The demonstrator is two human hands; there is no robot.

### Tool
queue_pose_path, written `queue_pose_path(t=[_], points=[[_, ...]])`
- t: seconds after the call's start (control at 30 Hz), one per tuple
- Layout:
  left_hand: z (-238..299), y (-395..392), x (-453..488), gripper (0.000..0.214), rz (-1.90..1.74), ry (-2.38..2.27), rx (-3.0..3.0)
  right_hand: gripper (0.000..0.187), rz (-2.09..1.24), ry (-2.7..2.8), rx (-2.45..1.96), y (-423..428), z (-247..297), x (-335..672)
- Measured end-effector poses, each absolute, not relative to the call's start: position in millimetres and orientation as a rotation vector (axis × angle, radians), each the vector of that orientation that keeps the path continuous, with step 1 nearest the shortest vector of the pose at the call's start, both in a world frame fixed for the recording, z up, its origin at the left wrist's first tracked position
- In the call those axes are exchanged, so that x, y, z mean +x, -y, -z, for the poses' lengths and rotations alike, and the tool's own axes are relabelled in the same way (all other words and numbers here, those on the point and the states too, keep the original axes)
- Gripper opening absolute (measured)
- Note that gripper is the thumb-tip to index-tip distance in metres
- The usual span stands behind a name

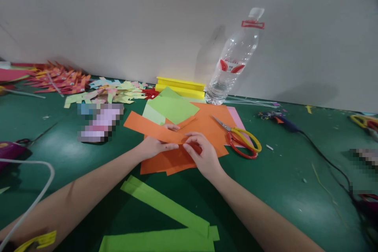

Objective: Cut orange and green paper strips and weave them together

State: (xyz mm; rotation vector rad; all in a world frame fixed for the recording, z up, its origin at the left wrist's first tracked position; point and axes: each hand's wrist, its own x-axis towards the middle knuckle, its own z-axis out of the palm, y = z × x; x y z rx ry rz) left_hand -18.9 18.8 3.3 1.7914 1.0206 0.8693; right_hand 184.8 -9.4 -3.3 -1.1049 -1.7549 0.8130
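Observation:
A folded orange paper strip (147,126) lies slanted across a stack of orange sheets (206,124) on the green table. My left hand (155,145) pinches the strip near its right end, thumb under and fingers on top. My right hand (202,155) presses curled fingertips on the same end of the strip. Both hands are closed on the paper. A light green sheet (171,108) lies behind the strip, partly on the orange stack.
Red and yellow scissors (242,139) lie open just right of the orange sheets. A plastic water bottle (233,61) and a yellow bar (180,86) stand by the back wall. Green strips (165,204) lie near me. Paper scraps (88,86) pile at back left. A corded tool (280,120) lies right.

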Motion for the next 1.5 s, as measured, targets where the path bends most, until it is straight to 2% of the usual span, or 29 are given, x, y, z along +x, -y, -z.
queue_pose_path(t=[0.33, 0.87, 1.03, 1.27, 1.5], points=[[-8.7, -15.9, -16.8, 0.04, -0.825, -1.099, 1.799, 0.008, -0.82, 1.769, -1.135, 10.4, -0.6, 185.5], [-7.1, -16.5, -13.6, 0.02, -0.951, -1.001, 1.714, 0.005, -0.78, 1.829, -1.14, 10.2, -1.1, 184.8], [-5.8, -17.5, -15.0, 0.025, -0.963, -1.028, 1.733, 0.006, -0.804, 1.833, -1.179, 12.0, -1.5, 184.7], [-7.8, -16.6, -13.7, 0.032, -0.952, -1.05, 1.652, 0.023, -0.866, 1.756, -1.241, 12.3, 4.9, 184.9], [-9.1, -15.1, -12.6, 0.035, -0.903, -1.002, 1.475, 0.018, -0.881, 1.788, -1.267, 12.0, 2.2, 184.2]])
